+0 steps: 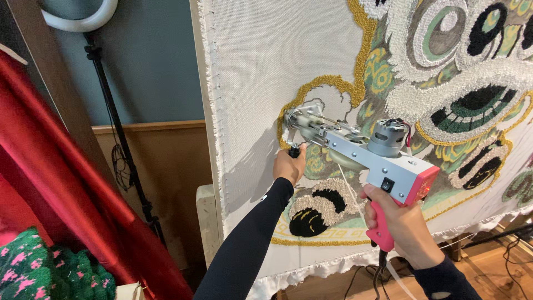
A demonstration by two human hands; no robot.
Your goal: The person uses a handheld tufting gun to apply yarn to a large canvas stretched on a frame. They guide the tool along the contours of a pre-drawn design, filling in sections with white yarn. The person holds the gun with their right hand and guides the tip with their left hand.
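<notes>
Two hands: left hand (288, 165), right hand (401, 223). One tufting gun (361, 153). One stretched cloth (255, 83). One ring light (83, 19) on one stand (119, 139). One red drape (66, 183).

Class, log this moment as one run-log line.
left hand: grips front handle | right hand: holds pink grip | tufting gun: tip against stretched cloth

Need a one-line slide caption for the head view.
Two hands steady a pink-handled tufting gun against stretched cloth: left hand on front grip, right hand on handle.
</notes>
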